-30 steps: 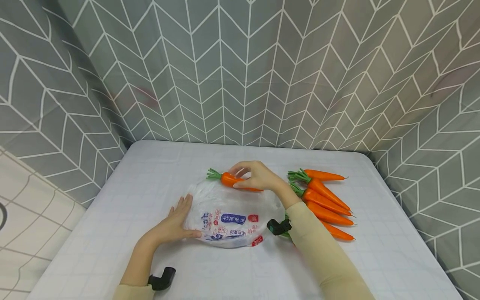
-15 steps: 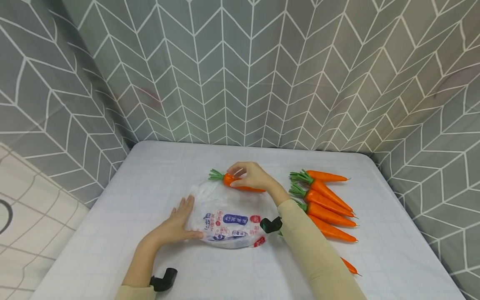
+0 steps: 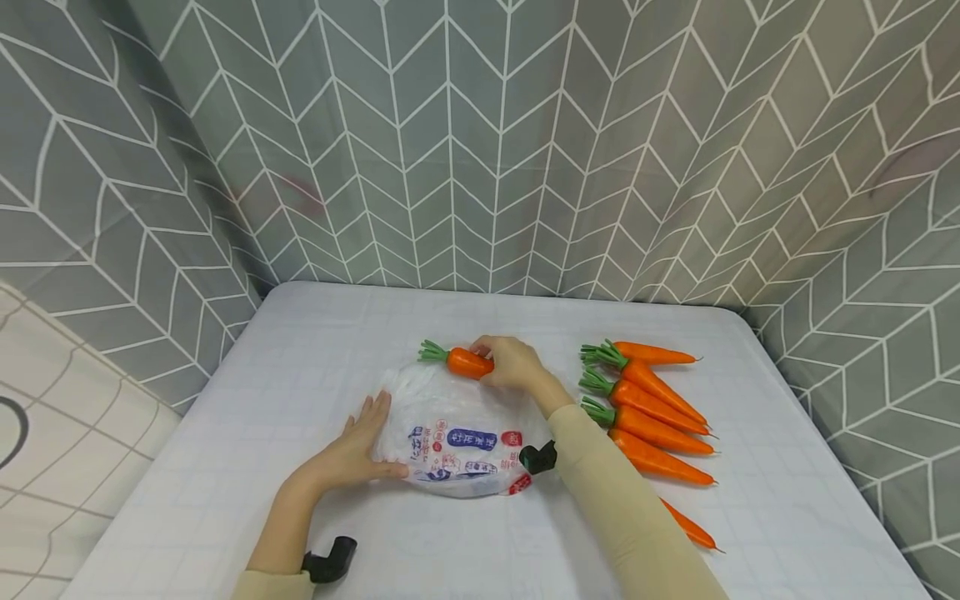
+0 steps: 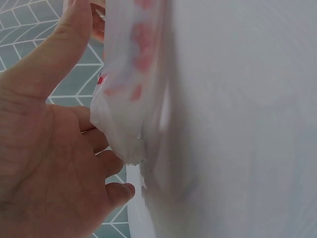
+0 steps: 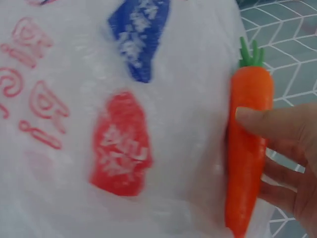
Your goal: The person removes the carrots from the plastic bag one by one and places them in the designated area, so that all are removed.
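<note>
A white plastic bag [image 3: 442, 408] with red and blue print lies in the middle of the table. Along its far edge rests an orange carrot [image 3: 467, 363] with a short green top pointing left. My right hand [image 3: 513, 364] holds the carrot by its body and hides its tip in the head view; in the right wrist view the thumb presses the front of the carrot [image 5: 247, 148] while the fingers sit behind. My left hand [image 3: 348, 450], fingers spread, touches the bag's left edge. In the left wrist view the bag's edge [image 4: 121, 119] lies against those fingers.
To the right, several carrots [image 3: 660, 406] are fanned out with their tops toward the bag. Another carrot [image 3: 693, 527] lies nearer, partly hidden by the right sleeve [image 3: 622, 508]. A white cloth covers the table [image 3: 330, 325]; a patterned curtain [image 3: 480, 167] stands behind it.
My right hand has shifted a little right and nearer along the carrot, showing more of its top end. The carrot, bag and left hand stay nearly in place.
</note>
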`<state>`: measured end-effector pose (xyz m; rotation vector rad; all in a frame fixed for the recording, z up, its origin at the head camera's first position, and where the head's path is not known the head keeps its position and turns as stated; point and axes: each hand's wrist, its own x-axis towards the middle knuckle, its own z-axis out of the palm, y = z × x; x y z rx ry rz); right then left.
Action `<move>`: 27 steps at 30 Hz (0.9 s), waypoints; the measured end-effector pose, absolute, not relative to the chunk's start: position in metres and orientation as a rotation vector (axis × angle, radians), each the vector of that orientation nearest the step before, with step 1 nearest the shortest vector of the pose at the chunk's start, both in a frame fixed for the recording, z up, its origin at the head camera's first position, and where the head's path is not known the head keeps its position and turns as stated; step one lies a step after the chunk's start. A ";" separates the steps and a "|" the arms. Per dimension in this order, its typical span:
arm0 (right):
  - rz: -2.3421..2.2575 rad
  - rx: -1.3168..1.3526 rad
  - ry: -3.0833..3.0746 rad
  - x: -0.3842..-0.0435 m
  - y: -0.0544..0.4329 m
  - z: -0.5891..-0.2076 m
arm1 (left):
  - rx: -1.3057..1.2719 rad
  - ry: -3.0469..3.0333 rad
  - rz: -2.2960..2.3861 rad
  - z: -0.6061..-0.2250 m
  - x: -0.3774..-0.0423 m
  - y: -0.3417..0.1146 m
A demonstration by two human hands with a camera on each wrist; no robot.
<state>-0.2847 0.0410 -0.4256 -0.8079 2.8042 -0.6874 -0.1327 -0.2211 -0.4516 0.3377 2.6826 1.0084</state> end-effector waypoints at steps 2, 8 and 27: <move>-0.634 -0.813 2.831 -0.283 0.041 -0.428 | 0.338 2.678 1.010 -0.452 -0.133 -0.220; -0.733 -0.883 2.874 -0.279 0.036 -0.422 | 0.337 2.666 0.998 -0.451 -0.134 -0.218; -1.175 -1.142 2.801 -0.242 0.075 -0.329 | 0.356 2.666 1.018 -0.451 -0.135 -0.219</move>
